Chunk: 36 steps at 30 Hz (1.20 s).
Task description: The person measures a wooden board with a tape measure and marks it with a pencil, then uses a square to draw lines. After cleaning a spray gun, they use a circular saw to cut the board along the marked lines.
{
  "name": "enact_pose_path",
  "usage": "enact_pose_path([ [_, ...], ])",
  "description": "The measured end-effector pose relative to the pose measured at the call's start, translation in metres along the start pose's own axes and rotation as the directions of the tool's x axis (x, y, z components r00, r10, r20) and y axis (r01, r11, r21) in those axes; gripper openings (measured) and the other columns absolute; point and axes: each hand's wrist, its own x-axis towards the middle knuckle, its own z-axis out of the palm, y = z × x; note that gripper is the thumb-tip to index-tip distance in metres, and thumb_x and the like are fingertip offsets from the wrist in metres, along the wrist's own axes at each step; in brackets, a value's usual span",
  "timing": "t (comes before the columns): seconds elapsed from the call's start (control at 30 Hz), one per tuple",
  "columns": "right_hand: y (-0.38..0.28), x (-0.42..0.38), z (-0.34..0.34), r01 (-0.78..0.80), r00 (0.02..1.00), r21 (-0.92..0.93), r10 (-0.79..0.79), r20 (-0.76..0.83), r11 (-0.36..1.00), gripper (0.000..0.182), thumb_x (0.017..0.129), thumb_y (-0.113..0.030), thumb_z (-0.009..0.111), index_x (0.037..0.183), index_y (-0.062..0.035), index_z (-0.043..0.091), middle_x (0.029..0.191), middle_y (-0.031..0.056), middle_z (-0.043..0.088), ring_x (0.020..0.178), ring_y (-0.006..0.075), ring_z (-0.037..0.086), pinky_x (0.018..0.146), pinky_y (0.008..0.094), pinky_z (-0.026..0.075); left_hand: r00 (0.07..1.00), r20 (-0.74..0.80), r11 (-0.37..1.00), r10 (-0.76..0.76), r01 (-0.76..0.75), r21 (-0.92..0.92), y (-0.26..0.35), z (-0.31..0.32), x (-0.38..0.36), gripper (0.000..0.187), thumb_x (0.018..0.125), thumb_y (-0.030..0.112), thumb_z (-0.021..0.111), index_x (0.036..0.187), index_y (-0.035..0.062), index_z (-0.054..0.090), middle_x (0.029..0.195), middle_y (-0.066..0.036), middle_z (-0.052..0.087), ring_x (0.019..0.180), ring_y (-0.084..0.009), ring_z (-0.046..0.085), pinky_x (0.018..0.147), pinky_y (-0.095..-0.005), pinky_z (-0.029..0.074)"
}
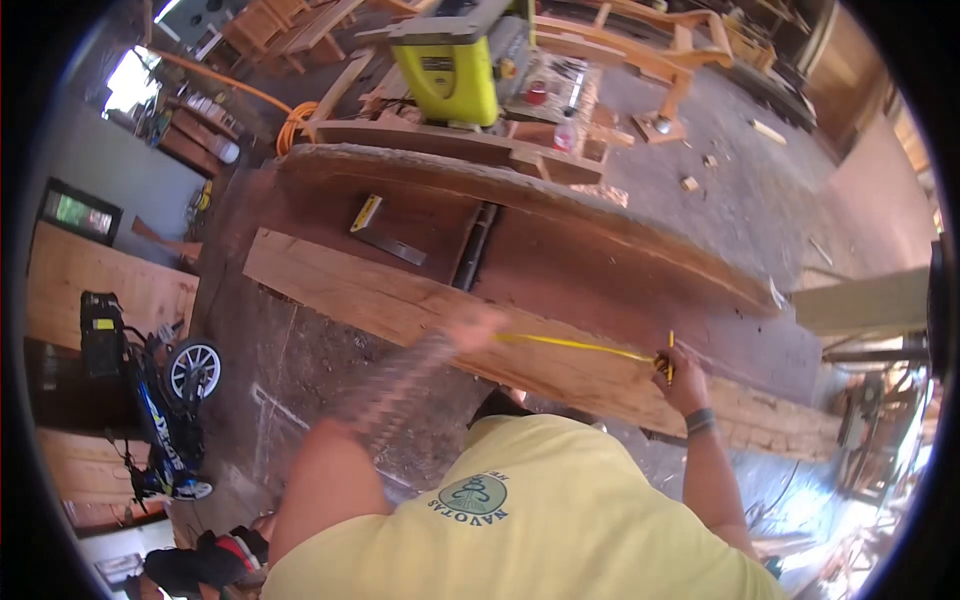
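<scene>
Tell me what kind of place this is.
Most likely a woodworking shop. A yellow-green table saw stands at the back, long rough wooden planks lie across the work area, and both hands stretch a yellow tape measure along one plank, the right hand also holding a pencil.

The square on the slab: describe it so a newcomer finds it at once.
Start at the wide reddish-brown wooden slab below the yellow-green table saw. Near the slab's left end lies a flat L-shaped metal square, yellow-handled with a grey blade. The dark bar beside it is straight and plain.
</scene>
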Motion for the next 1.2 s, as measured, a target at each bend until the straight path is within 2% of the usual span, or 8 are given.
enact_pose_path([
  [0.13, -0.062, 0.061, 0.035, 0.038, 0.997, -0.031, -0.036, 0.074, 0.999, 0.047, 0.077, -0.018, 0.085, 0.120, -0.0064, 0.070, 0.111, 0.0153, 0.071, 0.111, 0.0406, 0.063, 0.100, 0.0490, 0.051, 0.939, -0.079, 0.921, 0.334, -0.343, -0.185, 0.079, 0.042, 0.096, 0.044, 0.083, 0.034, 0.081, 0.121, 0.0116, 0.075, 0.114, -0.020, 0.077, 0.104, -0.0379, 0.074, 0.094, -0.0462, 0.059],
  [0.2, -0.087, 0.084, 0.041, 0.045, 0.993, -0.049, -0.039, 0.113, 0.998, 0.049, 0.076, -0.017, 0.086, 0.121, -0.0064, 0.069, 0.111, 0.0152, 0.072, 0.111, 0.0405, 0.064, 0.099, 0.0491, 0.052, 0.990, -0.033, 0.971, 0.135, -0.139, -0.194, 0.108, 0.034, 0.111, 0.044, 0.079, 0.035, 0.083, 0.115, 0.0105, 0.075, 0.116, -0.018, 0.076, 0.113, -0.0386, 0.072, 0.099, -0.0502, 0.057],
  [0.43, 0.001, 0.094, 0.008, -0.219, 0.973, -0.155, 0.228, 0.043, 0.963, 0.044, 0.079, -0.017, 0.083, 0.120, -0.0077, 0.070, 0.108, 0.0141, 0.074, 0.108, 0.0388, 0.065, 0.098, 0.0490, 0.052, 0.951, 0.096, 0.936, 0.293, -0.265, -0.231, -0.014, -0.022, 0.101, 0.042, 0.085, 0.042, 0.082, 0.111, 0.0093, 0.075, 0.110, -0.016, 0.077, 0.108, -0.0331, 0.073, 0.095, -0.0449, 0.056],
  [0.6, 0.057, 0.064, -0.024, -0.433, 0.901, -0.153, 0.433, -0.030, 0.889, 0.050, 0.076, -0.020, 0.089, 0.120, -0.0061, 0.071, 0.108, 0.0182, 0.077, 0.104, 0.0398, 0.072, 0.092, 0.0485, 0.057, 0.976, -0.182, 0.919, -0.120, 0.040, -0.393, -0.153, -0.091, 0.052, 0.032, 0.088, 0.037, 0.082, 0.106, 0.0100, 0.079, 0.108, -0.013, 0.077, 0.106, -0.0295, 0.073, 0.093, -0.0422, 0.058],
  [0.8, 0.126, 0.052, -0.012, -0.593, 0.805, -0.099, 0.584, -0.106, 0.799, 0.058, 0.079, -0.029, 0.092, 0.127, -0.0043, 0.071, 0.119, 0.0202, 0.075, 0.112, 0.0403, 0.071, 0.096, 0.0474, 0.057, 0.579, -0.398, 0.651, -0.712, 0.757, -0.063, -0.342, -0.108, 0.012, 0.070, 0.095, 0.051, 0.072, 0.156, 0.0230, 0.053, 0.150, -0.017, 0.062, 0.138, -0.0397, 0.058, 0.116, -0.0501, 0.046],
  [0.9, 0.069, 0.075, -0.024, -0.742, 0.669, -0.148, 0.738, -0.094, 0.654, 0.059, 0.082, -0.036, 0.089, 0.128, -0.0055, 0.069, 0.125, 0.0205, 0.074, 0.118, 0.0390, 0.070, 0.099, 0.0483, 0.055, 0.682, -0.423, 0.796, -0.597, 0.434, -0.423, -0.488, -0.029, 0.031, 0.067, 0.098, 0.048, 0.074, 0.151, 0.0110, 0.056, 0.141, -0.023, 0.067, 0.133, -0.0400, 0.062, 0.112, -0.0490, 0.049],
  [1.07, 0.110, 0.061, 0.002, -0.728, 0.684, -0.240, 0.706, -0.186, 0.642, 0.057, 0.082, -0.034, 0.088, 0.128, -0.0079, 0.067, 0.122, 0.0221, 0.073, 0.119, 0.0417, 0.066, 0.102, 0.0495, 0.053, 0.618, -0.483, 0.776, -0.620, 0.573, -0.264, -0.418, -0.051, 0.016, 0.084, 0.088, 0.030, 0.084, 0.156, 0.0116, 0.039, 0.130, -0.030, 0.069, 0.122, -0.0472, 0.067, 0.101, -0.0505, 0.055],
  [1.2, 0.122, 0.059, 0.016, -0.767, 0.641, -0.227, 0.732, -0.231, 0.600, 0.062, 0.082, -0.035, 0.089, 0.133, -0.0106, 0.063, 0.135, 0.0158, 0.067, 0.130, 0.0415, 0.057, 0.111, 0.0483, 0.047, 0.474, -0.053, 0.390, -0.879, 0.651, -0.651, -0.407, -0.054, 0.019, 0.084, 0.083, 0.025, 0.083, 0.147, -0.0012, 0.036, 0.131, -0.030, 0.066, 0.121, -0.0416, 0.066, 0.105, -0.0454, 0.053],
])
